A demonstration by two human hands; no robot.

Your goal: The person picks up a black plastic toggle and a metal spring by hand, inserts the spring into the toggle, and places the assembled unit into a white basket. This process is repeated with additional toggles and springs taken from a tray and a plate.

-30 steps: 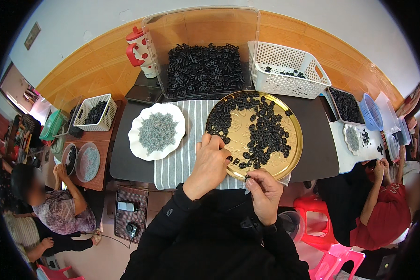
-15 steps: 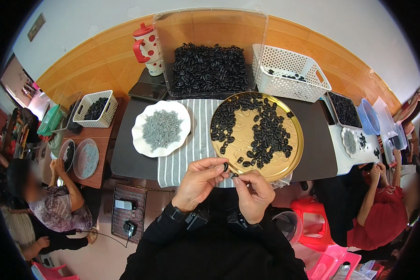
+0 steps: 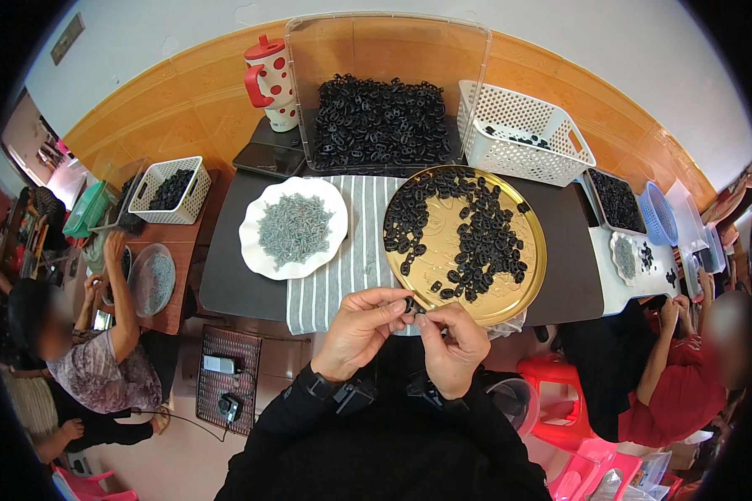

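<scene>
My left hand [image 3: 361,332] pinches a small black oval plastic piece [image 3: 410,306] between thumb and fingers, over the table's near edge. Against it, my right hand [image 3: 453,349] is closed in a pinch; whatever its fingertips hold is too small and hidden to name. Just beyond my hands, a round gold tray [image 3: 495,311] carries many loose black oval pieces [image 3: 481,244]. To its left, a white scalloped plate [image 3: 251,242] bears a heap of small grey pins [image 3: 294,229]. A grey striped cloth [image 3: 363,224] lies beneath plate and tray.
A clear bin [image 3: 468,50] heaped with black pieces stands at the back, beside a white perforated basket [image 3: 533,125] and a red-dotted tumbler [image 3: 272,90]. Co-workers sit left [image 3: 100,367] and right [image 3: 685,384]. A red stool [image 3: 551,384] is at my lower right.
My fingertips have come closer together, with the black piece turned between them. The co-worker at left has raised an arm toward the basket. The view has shifted slightly.
</scene>
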